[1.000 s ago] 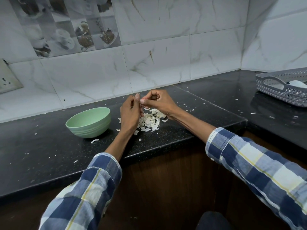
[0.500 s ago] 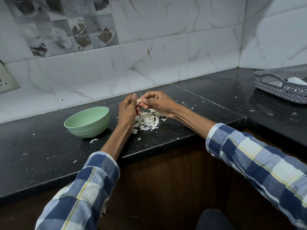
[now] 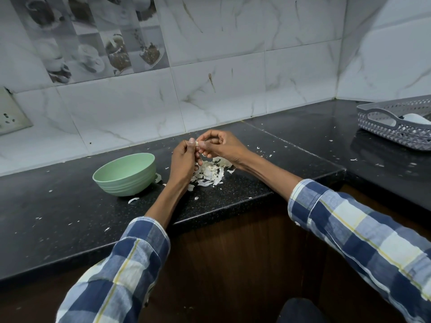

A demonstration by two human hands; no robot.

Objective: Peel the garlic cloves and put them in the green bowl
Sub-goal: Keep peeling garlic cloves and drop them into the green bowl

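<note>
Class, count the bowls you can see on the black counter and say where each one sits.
1. The green bowl stands on the counter, left of the left hand and the heap of garlic skins.

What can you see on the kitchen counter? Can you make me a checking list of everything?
Surface: black speckled countertop, dotted with white flecks.
Job's things: green bowl upright, inside hidden; small garlic clove pinched between both hands.
Clutter: pile of garlic peels under the hands, stray peel by the bowl.
Grippers: left hand and right hand both pinch the clove.
Cables: nothing seen.
Surroundings: marble-look wall tiles, wall socket, grey basket far right.
</note>
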